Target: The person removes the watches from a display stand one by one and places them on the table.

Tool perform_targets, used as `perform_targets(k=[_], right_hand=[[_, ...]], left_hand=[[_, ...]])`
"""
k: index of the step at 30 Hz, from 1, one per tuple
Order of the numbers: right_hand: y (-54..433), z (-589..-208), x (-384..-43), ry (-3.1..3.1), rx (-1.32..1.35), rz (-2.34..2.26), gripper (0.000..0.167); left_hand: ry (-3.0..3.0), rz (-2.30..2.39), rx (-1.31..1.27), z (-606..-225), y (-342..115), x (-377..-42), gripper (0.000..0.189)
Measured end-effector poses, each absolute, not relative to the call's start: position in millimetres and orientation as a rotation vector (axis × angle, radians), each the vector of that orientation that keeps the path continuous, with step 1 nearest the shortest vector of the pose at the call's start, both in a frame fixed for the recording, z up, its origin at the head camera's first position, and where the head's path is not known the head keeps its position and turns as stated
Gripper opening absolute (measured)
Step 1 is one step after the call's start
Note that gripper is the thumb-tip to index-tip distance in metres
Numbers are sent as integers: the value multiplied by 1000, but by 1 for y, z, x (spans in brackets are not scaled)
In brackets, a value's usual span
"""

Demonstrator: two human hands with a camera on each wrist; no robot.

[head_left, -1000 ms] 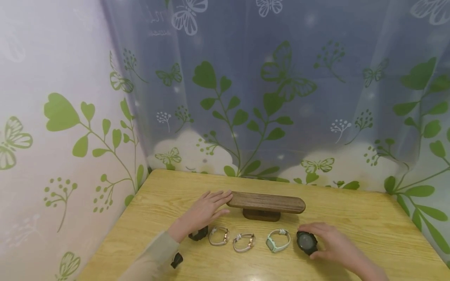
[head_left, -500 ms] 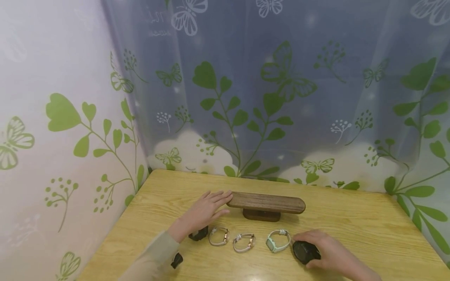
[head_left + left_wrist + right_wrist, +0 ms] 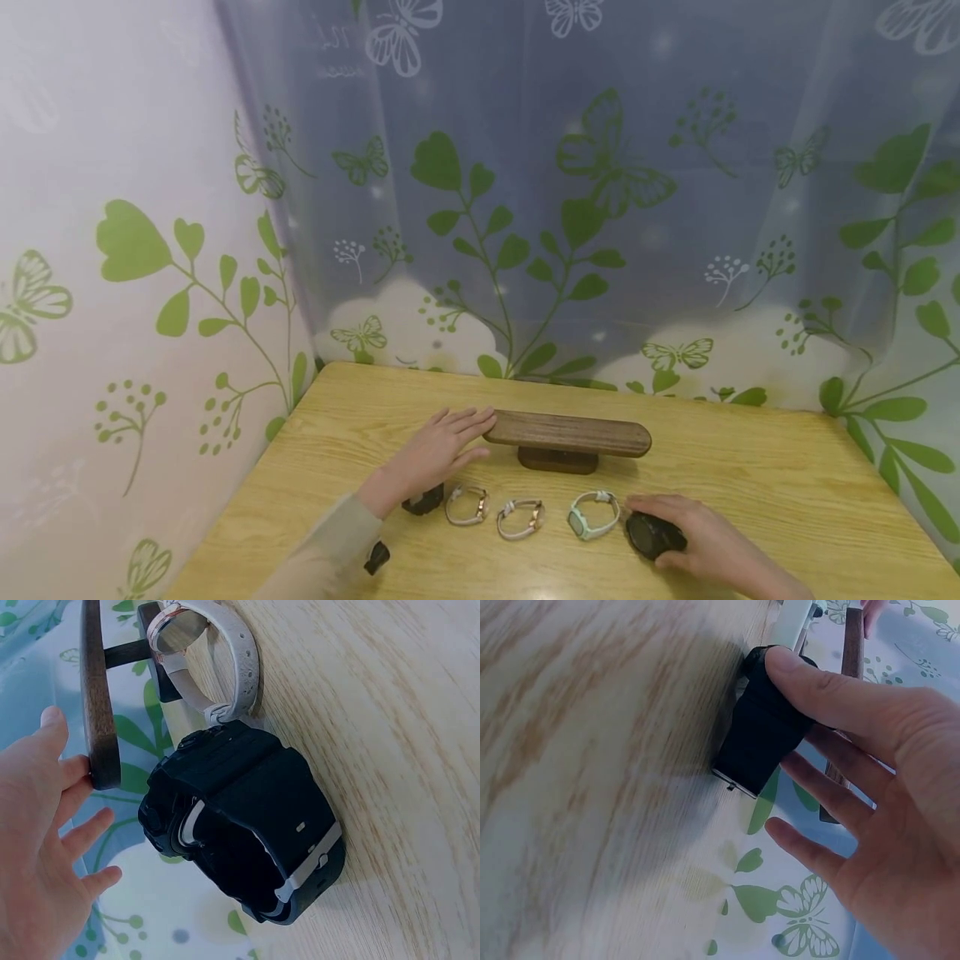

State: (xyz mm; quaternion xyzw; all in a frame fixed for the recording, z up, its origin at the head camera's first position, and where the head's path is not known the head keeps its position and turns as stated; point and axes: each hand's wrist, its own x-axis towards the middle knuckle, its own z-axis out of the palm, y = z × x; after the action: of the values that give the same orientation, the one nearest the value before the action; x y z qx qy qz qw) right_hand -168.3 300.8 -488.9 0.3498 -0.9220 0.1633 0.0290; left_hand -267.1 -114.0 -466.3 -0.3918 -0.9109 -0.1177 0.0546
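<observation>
My left hand lies with extended fingers at the left end of a dark wooden T-shaped stand; its fingertips touch the bar. Thumb and fingers of my right hand pinch a black wristwatch low over the table, just right of a mint-green watch. From the right wrist view, the thumb presses the black strap, whose buckle end points away from the hand. Beside my left wrist stands another black watch, its strap closed into a loop.
Two watches with pale straps and gold-coloured cases, one left and one right, stand in the row before the stand. A small black object shows beside the left sleeve. Patterned curtains border the wooden table.
My right hand has moved slightly left and nearer with the black watch, bringing it closer to the mint-green one; the watch has turned a little. My left hand has stayed on the stand.
</observation>
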Motion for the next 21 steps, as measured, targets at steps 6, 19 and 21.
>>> perform_targets(k=[6,19,21], right_hand=[[303,-489,-164,-2835,1052,503,80],[303,-459,-170,-2779,695,736,49],[304,-455,-179,-2737,672,711,48]], left_hand=[[-2758,-362,-1209,-467,-111,-269,61],[-2770,-430,-1207,-468,-108,-273,60],[-2774,-448,-1192,-468,-109,-274,60]])
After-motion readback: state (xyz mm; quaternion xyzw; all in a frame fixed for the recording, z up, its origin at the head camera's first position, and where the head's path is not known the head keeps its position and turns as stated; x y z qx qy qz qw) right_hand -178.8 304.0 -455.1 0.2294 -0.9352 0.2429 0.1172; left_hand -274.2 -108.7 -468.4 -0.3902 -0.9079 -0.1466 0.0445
